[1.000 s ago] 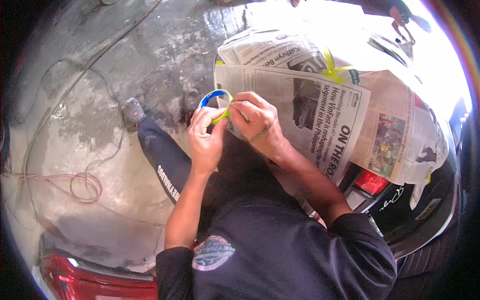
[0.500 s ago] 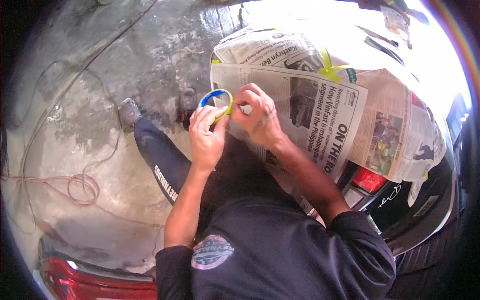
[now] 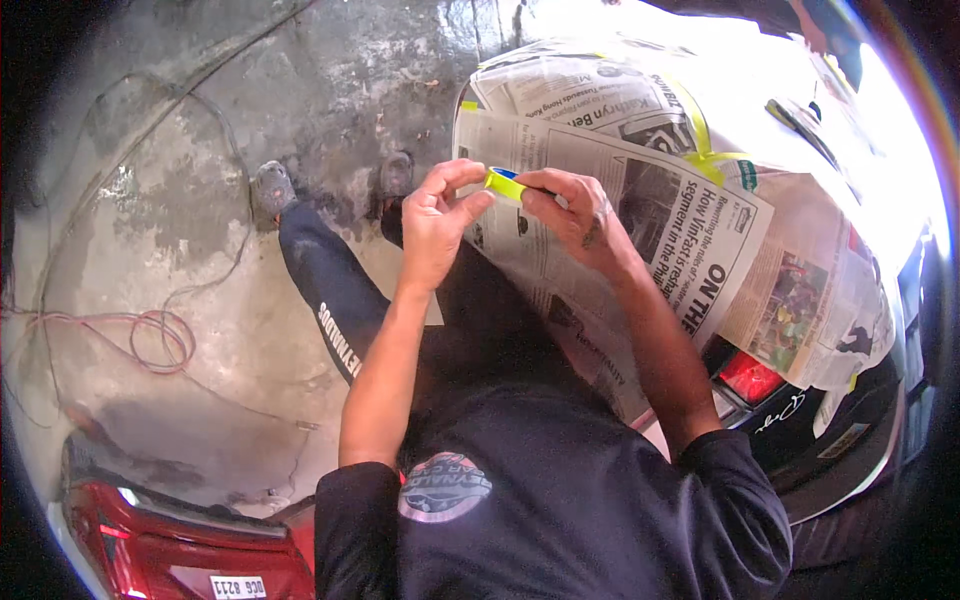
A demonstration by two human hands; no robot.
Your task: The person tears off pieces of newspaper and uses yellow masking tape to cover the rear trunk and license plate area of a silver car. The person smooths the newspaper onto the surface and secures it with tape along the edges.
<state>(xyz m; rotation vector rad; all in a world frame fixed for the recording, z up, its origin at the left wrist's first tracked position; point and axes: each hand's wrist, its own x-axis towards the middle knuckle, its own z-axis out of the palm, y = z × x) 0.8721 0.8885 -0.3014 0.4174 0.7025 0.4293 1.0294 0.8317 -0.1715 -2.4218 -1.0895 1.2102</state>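
A roll of yellow masking tape [image 3: 506, 186] with a blue core is held in front of my body, between both hands. My right hand [image 3: 578, 212] grips the roll's right side with thumb and fingers. My left hand [image 3: 440, 212] is closed at its left edge, thumb and forefinger against the tape; whether they pinch a loose end I cannot make out. Just beyond and to the right, newspaper sheets [image 3: 590, 150] cover a car's body. Strips of yellow tape [image 3: 703, 135] hold the sheets there.
A red tail light [image 3: 748, 380] and dark bumper [image 3: 800, 455] show below the paper. Behind me at lower left stands a red car [image 3: 190, 545]. A coiled hose [image 3: 165, 340] and a cable lie on the concrete floor [image 3: 230, 420]. Another person's arm [image 3: 808, 28] shows at the far right.
My right hand has taken hold of the roll, which has turned so its yellow outer face shows. My left hand has shifted to the roll's left edge. The view has moved slightly.
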